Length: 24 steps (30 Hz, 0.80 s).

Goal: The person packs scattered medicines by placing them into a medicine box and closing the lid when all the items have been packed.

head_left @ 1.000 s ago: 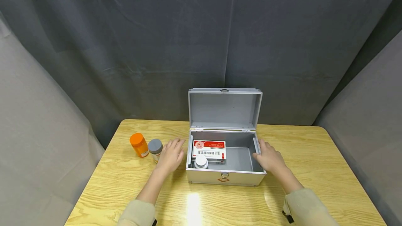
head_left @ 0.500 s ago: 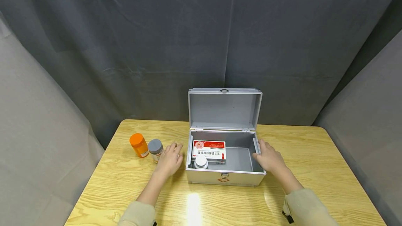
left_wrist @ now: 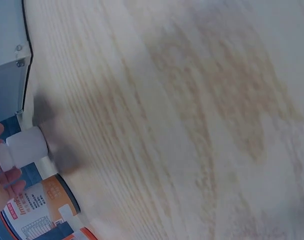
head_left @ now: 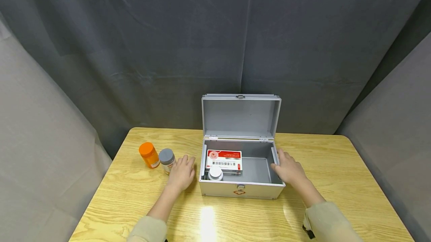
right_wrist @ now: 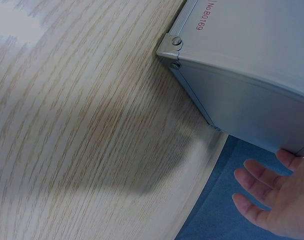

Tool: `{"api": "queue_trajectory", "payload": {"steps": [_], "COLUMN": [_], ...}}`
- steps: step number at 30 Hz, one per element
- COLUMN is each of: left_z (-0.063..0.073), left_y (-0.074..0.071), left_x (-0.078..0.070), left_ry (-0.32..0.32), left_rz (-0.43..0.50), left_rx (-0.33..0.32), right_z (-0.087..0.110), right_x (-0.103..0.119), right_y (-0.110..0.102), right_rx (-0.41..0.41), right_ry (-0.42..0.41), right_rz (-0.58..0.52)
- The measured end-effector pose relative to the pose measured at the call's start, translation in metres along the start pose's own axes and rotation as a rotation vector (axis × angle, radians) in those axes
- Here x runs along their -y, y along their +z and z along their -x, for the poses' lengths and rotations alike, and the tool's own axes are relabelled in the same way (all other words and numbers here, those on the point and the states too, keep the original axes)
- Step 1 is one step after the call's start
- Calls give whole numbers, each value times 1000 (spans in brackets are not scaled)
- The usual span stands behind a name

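My left hand (head_left: 182, 173) is left of the silver first-aid box (head_left: 240, 190), fingers pointing down to the table. In the left wrist view, its fingers pinch a small white bottle (left_wrist: 27, 147) at the cap end; the head view hides this bottle under the hand. Close by stands a grey-capped bottle (head_left: 166, 156) with an orange and white label. At the box's right wall my right hand (head_left: 290, 169) holds the rim, thumb inside, fingers outside. Inside the raised-lid box lie a red and white medicine carton (head_left: 224, 161) and another white bottle (head_left: 215, 173).
An orange bottle (head_left: 149, 155) stands at the left, beyond the grey-capped one. The box lid (head_left: 241, 118) leans back toward the dark curtain (head_left: 161, 47). Wood tabletop (head_left: 249, 221) extends in front of the box, and its rounded edge lies behind.
My left hand has drawn back slightly toward me and its fingers have bent downward. The right hand, box and standing bottles stay in place.
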<state>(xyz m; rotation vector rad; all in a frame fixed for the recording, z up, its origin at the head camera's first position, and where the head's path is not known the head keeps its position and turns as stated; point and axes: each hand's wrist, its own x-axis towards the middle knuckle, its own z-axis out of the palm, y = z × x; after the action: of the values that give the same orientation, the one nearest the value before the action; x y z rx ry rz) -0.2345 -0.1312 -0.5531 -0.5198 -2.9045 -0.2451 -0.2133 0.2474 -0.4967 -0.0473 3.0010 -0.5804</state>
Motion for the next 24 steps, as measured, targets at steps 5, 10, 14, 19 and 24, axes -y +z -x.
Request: {"api": "queue_trajectory", "payload": {"steps": [5, 10, 14, 19, 24], "left_z": [5, 9, 11, 12, 12], "left_y": [2, 3, 4, 5, 5], "left_x": [-4, -8, -9, -8, -7], "left_ry": [-36, -71, -86, -88, -84], "left_rz": [-54, -57, -47, -64, -80], "left_rx": [-1, -42, -78, -107, -120], "right_z": [0, 0, -1, -1, -1], "right_x": [0, 0, 0, 0, -1], "right_y": [0, -1, -1, -1, 0], "right_rx": [1, 4, 3, -3, -11], "right_ry": [0, 1, 1, -3, -8], "right_rz": [-1, 0, 2, 5, 11]}}
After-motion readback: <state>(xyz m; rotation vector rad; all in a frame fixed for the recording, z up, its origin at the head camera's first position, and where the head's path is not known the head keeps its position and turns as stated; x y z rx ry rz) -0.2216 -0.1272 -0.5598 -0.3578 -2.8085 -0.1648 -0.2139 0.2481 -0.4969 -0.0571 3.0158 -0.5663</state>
